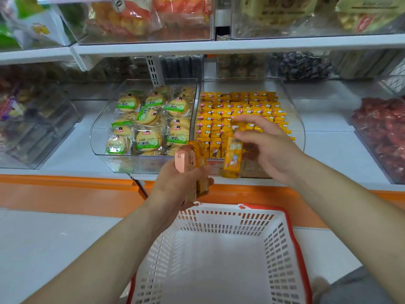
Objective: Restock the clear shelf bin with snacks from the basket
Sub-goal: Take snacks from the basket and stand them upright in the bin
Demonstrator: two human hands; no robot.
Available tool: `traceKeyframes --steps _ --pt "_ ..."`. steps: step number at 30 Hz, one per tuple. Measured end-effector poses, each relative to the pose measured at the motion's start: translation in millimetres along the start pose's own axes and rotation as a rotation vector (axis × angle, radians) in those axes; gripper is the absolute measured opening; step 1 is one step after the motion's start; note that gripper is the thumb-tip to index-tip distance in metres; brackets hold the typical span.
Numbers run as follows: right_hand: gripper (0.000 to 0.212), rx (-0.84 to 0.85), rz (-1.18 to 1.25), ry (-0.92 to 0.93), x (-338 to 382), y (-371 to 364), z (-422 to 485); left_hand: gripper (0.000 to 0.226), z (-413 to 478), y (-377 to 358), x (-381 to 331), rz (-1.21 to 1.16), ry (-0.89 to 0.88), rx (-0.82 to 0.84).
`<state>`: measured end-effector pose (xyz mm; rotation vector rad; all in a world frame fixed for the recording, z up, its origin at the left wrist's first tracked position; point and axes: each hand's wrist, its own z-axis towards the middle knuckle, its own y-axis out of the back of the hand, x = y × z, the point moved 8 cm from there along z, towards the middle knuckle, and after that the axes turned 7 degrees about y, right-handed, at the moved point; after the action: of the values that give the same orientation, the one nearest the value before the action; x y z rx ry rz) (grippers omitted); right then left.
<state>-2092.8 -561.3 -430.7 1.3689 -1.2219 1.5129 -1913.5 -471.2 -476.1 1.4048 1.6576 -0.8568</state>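
R hand (269, 148) pinches yellow pkt (233, 159) over bin's (300, 132) front lip; L hand (175, 186) grips stack (191, 163).

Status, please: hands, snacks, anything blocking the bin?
Left hand holds stack of yellow snack packets. Right hand pinches one yellow packet at clear plastic shelf bin. White plastic basket looks empty. Nothing blocking.

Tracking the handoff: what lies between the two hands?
Head view: one yellow snack packet hangs there, pinched by the right hand; the left hand grips a stack of packets.
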Motion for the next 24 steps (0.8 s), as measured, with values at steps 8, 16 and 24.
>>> traceKeyframes --steps 8,16,24 --pt "0.011 -0.126 0.359 -0.135 -1.0 8.3 -4.0 0.029 -0.6 18.7 -10.2 -0.141 -0.081 -0.135" --pt "0.066 0.237 -0.208 0.004 -9.2 -47.9 -27.7 0.021 -4.6 15.9 -17.4 -0.203 -0.106 -0.142" --pt "0.047 0.036 -0.367 0.243 20.9 -2.6 9.9 0.027 -2.2 26.4 -16.3 -0.086 -0.093 -0.185"
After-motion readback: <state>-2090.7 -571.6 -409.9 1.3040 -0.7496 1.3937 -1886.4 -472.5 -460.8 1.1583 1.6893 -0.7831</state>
